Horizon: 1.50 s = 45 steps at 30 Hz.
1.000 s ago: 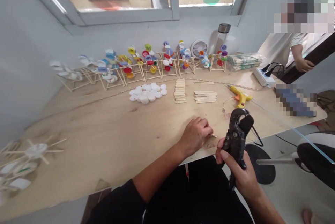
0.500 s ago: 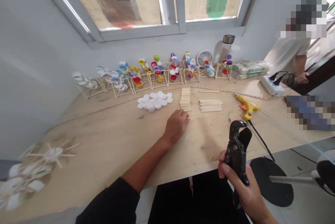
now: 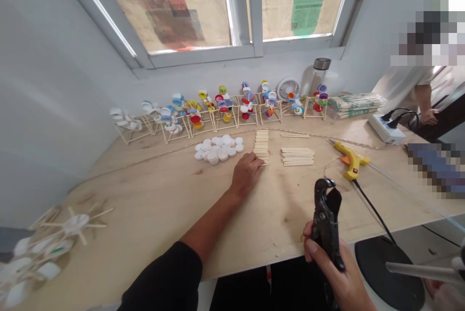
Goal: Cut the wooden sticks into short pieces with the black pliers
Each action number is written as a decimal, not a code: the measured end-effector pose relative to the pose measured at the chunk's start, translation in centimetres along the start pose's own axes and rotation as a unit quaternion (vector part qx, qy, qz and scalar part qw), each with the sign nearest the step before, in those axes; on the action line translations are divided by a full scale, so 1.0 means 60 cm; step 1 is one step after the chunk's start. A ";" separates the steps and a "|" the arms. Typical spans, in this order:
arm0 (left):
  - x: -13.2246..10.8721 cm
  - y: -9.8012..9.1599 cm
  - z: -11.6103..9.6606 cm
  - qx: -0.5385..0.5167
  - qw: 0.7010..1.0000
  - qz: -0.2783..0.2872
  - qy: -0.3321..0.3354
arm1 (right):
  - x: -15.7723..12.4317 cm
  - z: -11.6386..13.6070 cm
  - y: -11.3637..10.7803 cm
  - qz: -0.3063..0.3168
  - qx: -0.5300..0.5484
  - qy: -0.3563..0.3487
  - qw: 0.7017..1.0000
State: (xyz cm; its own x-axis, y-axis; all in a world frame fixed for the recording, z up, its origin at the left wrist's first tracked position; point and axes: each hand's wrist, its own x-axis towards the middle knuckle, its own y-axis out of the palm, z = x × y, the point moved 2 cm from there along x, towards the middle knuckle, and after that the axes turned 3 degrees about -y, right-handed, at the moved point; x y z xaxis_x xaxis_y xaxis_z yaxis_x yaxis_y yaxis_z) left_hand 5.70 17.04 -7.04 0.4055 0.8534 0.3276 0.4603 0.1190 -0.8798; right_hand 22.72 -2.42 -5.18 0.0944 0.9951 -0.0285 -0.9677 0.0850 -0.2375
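Observation:
My left hand [image 3: 247,173] is closed in a pinch at the near end of a column of short wooden sticks [image 3: 261,140]. The light tip of one stick [image 3: 266,164] pokes out from its fingertips, close against the column. In my right hand [image 3: 327,257] is a black ratchet-type pipe cutter [image 3: 326,219], held upright by its handles at the table's front edge. Its hooked jaw and blade stand apart, with nothing visible between them. A second pile of sticks [image 3: 297,156] lies right of the column, and two longer sticks [image 3: 295,135] rest behind it.
White bottle caps [image 3: 219,148] cluster left of the sticks. A yellow glue gun [image 3: 350,158] lies to the right, its cord running off the front edge. Stick-and-cap wheel models [image 3: 225,107] line the wall. Stick spokes [image 3: 77,224] sit at left. A person [image 3: 410,78] stands far right.
The view has tilted slightly, so the table sits lower and further right. My left hand has brought the stick up to the column's near end. The cutter stays in my right hand.

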 end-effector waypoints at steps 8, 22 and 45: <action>-0.010 -0.005 -0.001 -0.027 1.000 -0.014 -0.005 | 0.002 0.000 0.001 -0.002 -0.026 -0.027 0.999; -0.045 -0.017 -0.019 -0.014 1.000 -0.008 0.007 | 0.003 0.005 0.002 0.013 -0.023 -0.026 0.999; -0.001 0.017 -0.080 -0.027 0.999 -0.030 0.026 | 0.176 0.037 -0.008 0.093 0.313 -0.007 0.945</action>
State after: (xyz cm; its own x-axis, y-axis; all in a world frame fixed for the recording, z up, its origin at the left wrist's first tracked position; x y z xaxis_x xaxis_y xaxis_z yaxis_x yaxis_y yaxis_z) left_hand 9.91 14.68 -6.31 0.4164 0.8177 0.3975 0.5267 0.1395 -0.8386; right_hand 23.66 8.16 -3.21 -0.0903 0.9959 0.0015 -0.9165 -0.0837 0.3912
